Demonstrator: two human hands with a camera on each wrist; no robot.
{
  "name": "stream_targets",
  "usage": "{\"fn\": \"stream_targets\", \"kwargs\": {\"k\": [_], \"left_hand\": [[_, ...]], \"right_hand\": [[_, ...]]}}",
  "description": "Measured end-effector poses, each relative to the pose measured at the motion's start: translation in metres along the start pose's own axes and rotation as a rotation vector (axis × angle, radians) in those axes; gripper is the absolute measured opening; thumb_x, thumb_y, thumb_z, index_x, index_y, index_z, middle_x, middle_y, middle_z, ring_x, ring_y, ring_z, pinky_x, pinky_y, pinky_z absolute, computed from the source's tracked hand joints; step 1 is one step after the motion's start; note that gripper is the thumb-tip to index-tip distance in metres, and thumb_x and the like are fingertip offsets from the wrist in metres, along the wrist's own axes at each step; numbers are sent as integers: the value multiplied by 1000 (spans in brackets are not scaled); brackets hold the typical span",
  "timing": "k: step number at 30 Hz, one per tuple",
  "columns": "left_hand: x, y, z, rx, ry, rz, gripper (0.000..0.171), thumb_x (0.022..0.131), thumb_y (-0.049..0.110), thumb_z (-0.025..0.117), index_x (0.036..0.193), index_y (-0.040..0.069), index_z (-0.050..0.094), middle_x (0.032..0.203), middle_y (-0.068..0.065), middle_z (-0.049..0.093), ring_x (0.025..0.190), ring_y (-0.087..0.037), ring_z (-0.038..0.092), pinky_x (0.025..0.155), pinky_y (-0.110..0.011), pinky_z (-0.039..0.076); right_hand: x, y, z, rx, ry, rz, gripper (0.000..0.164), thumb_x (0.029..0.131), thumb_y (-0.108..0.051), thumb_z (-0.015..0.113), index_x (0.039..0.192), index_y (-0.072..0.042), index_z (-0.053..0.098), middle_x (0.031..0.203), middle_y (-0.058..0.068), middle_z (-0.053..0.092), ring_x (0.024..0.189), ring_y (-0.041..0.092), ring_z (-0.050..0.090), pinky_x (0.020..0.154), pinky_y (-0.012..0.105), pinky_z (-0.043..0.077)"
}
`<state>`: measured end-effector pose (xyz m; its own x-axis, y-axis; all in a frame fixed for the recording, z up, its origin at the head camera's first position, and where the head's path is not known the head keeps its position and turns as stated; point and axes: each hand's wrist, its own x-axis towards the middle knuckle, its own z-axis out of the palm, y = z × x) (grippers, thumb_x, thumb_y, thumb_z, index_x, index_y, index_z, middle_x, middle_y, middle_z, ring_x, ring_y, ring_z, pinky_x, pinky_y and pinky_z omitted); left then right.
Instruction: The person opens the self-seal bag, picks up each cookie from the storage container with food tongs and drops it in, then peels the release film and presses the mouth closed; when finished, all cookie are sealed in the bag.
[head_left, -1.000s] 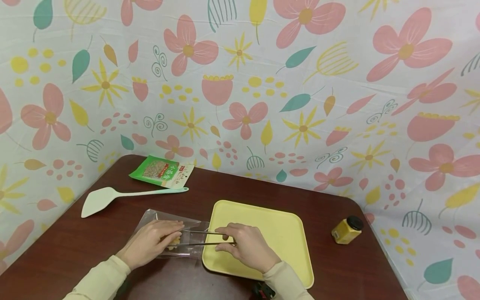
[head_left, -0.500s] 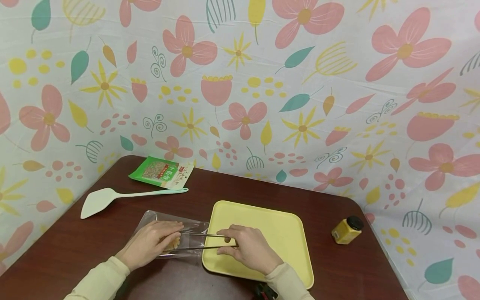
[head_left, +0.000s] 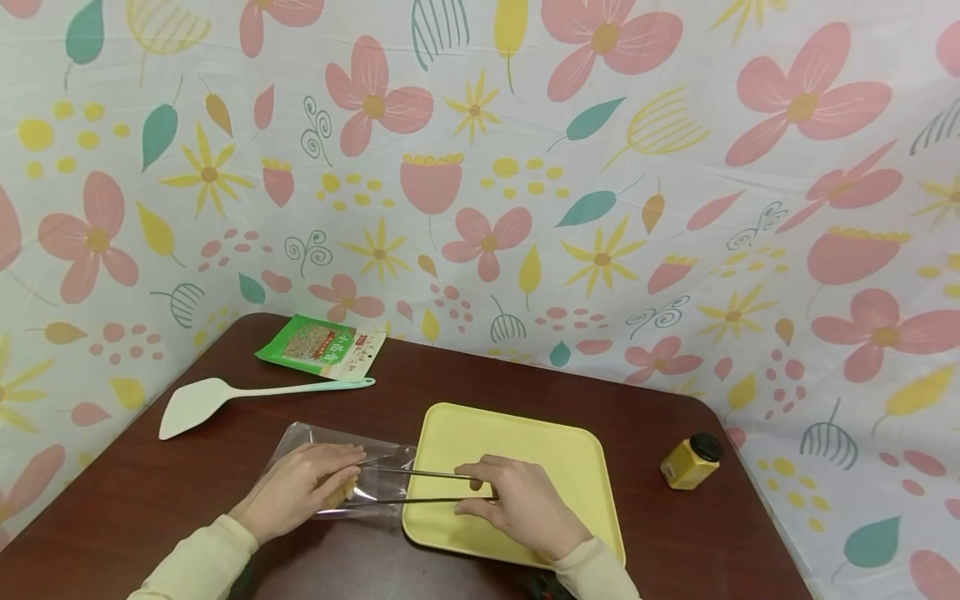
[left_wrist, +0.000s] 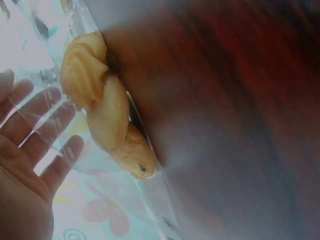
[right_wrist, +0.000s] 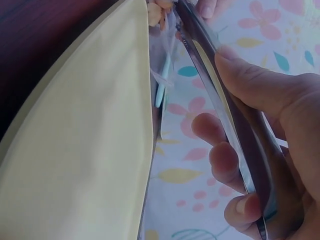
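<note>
R hand (head_left: 521,504) grips long silver metal tongs (right_wrist: 250,130), arms apart (partly over tray), tips at clear plastic bag (head_left: 378,487) w/ golden ridged pastries (left_wrist: 107,107). L hand (head_left: 303,483): fingers extended, against bag. Bag on dark-brown counter (head_left: 360,567), beside yellow squarish tray (head_left: 525,437).

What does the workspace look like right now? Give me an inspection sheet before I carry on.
Surface: dark reddish-brown table.
Job's things: pastries in a clear bag; metal tongs reaching into the bag area, contact with the food unclear; yellow tray beside the bag.
Clutter: pale spatula, green packet, yellow jar with black lid.
Left hand: over the bag, fingers extended.
Right hand: holds the tongs over the tray.
Cables: nothing seen.
Surroundings: floral-patterned backdrop.
</note>
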<state>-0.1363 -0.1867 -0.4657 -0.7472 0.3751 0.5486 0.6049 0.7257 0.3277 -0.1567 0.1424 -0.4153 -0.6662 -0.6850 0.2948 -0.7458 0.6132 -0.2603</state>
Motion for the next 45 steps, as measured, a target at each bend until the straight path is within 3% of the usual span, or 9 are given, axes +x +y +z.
{"fn": "stream_targets", "kwargs": {"k": [9, 19, 31, 35, 45], "left_hand": [[1, 1, 0, 7, 3, 5, 25, 87, 23, 69, 110, 14, 72, 110, 6, 67, 102, -12, 62, 87, -39, 49], [-1, 4, 1, -8, -12, -42, 25, 88, 25, 68, 110, 16, 72, 111, 7, 67, 103, -12, 61, 91, -50, 46], [0, 3, 0, -15, -18, -44, 23, 88, 26, 68, 109, 17, 73, 109, 7, 67, 102, -12, 62, 91, -52, 45], [1, 2, 2, -17, -15, -29, 24, 87, 25, 69, 109, 16, 73, 109, 7, 67, 101, -12, 62, 90, -50, 47], [1, 2, 2, -13, -10, -21, 23, 85, 22, 71, 108, 15, 73, 107, 6, 68, 99, -11, 63, 89, -48, 48]], "right_hand": [[-22, 8, -14, 7, 36, 62, 34, 80, -45, 72, 110, -29, 68, 81, -18, 58, 54, -8, 41, 50, 16, 38], [-44, 18, -27, 18, 45, 122, 36, 79, -45, 73, 110, -28, 69, 82, -18, 57, 53, -7, 41, 48, 16, 37], [-75, 36, -50, 21, -11, 329, 34, 75, -49, 73, 107, -38, 67, 80, -27, 53, 55, -3, 43, 48, 19, 37], [-89, 41, -60, 44, -59, 414, 34, 75, -49, 72, 106, -36, 68, 79, -26, 54, 55, -1, 43, 46, 20, 37], [-123, 48, -84, 46, -116, 529, 47, 73, -65, 64, 107, -32, 67, 77, -22, 56, 64, -5, 51, 53, 20, 41]]}}
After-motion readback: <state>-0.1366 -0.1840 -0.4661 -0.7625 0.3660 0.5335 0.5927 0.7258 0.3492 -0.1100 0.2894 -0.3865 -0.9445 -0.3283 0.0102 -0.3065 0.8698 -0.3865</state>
